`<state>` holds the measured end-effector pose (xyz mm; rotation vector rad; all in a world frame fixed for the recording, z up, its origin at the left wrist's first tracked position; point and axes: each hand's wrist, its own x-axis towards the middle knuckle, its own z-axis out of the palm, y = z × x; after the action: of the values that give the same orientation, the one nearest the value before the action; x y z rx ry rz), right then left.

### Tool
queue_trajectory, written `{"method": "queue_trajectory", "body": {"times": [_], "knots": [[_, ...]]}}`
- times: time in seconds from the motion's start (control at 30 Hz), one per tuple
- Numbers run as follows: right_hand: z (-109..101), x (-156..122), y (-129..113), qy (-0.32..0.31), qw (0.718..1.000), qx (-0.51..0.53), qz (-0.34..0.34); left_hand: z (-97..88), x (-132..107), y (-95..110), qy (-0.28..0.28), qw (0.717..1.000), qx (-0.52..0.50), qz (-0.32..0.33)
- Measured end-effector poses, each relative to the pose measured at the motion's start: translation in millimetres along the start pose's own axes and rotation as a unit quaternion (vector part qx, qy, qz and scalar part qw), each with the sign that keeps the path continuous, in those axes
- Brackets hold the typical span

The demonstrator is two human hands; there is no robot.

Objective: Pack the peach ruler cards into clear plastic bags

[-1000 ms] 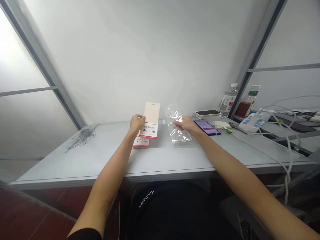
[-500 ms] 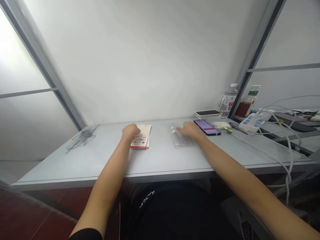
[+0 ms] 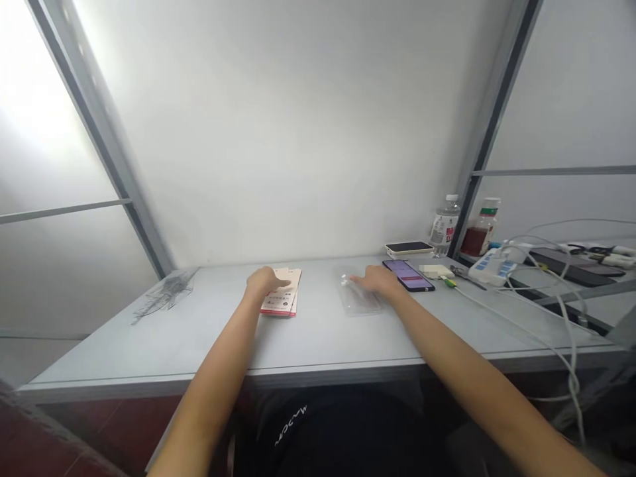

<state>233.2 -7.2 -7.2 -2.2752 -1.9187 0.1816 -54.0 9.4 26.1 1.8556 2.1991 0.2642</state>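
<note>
My left hand (image 3: 262,281) rests on a small stack of pink and white cards (image 3: 284,301) lying flat on the grey table (image 3: 322,334); its fingers look curled onto the top card. My right hand (image 3: 375,279) lies flat on a pile of clear plastic bags (image 3: 356,299) a little to the right, fingers stretched toward the left. Both arms reach out from the near edge of the table.
A phone with a lit screen (image 3: 408,274) lies just right of my right hand. Behind it are a second phone on a pad (image 3: 409,248), two bottles (image 3: 444,225), a power strip (image 3: 491,267) and trailing cables (image 3: 546,311). Crumpled clear film (image 3: 163,295) sits at far left.
A second ago my left hand held one card up and my right hand held a clear bag up. Both were laid down on their piles; the view has since tilted slightly upward.
</note>
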Motion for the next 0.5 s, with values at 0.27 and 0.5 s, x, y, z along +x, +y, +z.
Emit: {"method": "queue_trajectory", "body": {"times": [0.27,0.5], "knots": [[9.3,6.8,4.4,-0.02,1.0,-0.004,0.001,7.7,8.6,-9.5,-0.069,0.996,-0.005,-0.048],[7.7,6.2,5.8,-0.024,0.999,0.021,0.004,2.0,1.9,-6.1,-0.081,0.994,-0.025,-0.064]]}}
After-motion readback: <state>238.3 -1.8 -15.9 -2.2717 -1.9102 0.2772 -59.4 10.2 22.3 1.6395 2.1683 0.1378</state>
